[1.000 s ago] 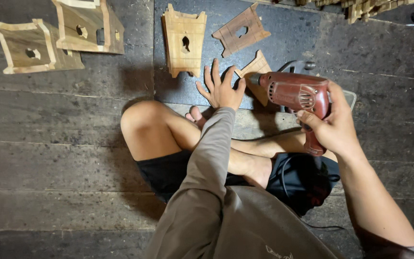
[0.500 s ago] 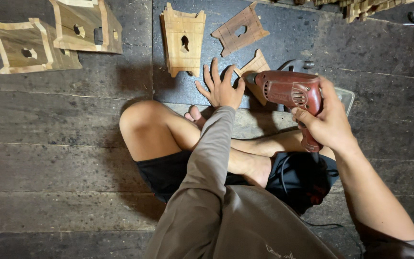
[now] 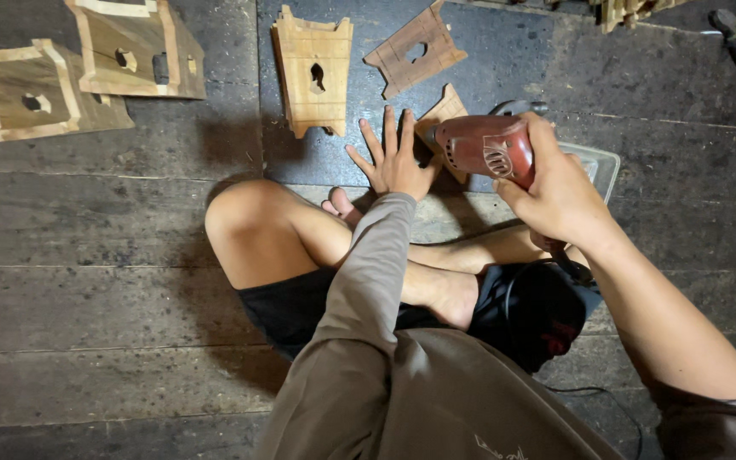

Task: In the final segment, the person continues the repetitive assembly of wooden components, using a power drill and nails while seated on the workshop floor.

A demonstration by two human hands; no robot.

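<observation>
on the dark plank floor point(image 3: 87, 281), the left hand point(image 3: 395, 158), fingers spread flat on the small tan wooden piece point(image 3: 446, 111), sits just beside the red electric drill point(image 3: 483, 146) gripped in the right hand point(image 3: 560, 192), so a slip could hit the fingers.

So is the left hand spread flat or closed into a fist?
Spread flat: the left hand lies palm down with fingers fanned out, beside the wooden piece under the red drill.
</observation>
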